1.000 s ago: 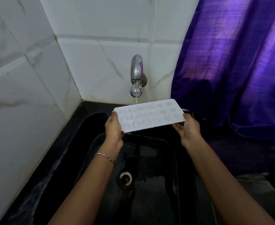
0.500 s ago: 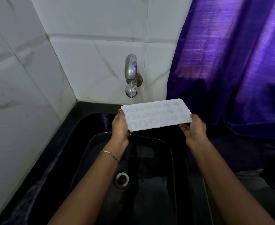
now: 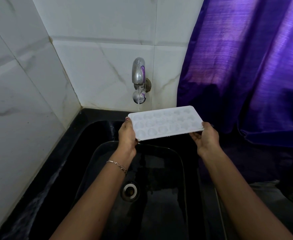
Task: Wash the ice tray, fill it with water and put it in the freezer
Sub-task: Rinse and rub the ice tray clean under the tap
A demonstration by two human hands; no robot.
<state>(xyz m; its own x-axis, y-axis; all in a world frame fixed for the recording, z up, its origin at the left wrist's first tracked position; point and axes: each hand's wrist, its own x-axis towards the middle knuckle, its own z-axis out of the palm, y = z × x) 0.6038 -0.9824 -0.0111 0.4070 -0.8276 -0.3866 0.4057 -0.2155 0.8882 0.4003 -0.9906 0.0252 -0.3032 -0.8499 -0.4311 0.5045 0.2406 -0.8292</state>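
Ice tray (image 3: 165,122) was gripped at its short ends between left hand (image 3: 127,135) and right hand (image 3: 206,138), under the running tap (image 3: 138,80), above the black sink (image 3: 107,149).

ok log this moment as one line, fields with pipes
stage: rinse/fill | ice tray level under running tap, over sink | left hand holds left end | right hand holds right end | freezer: not yet
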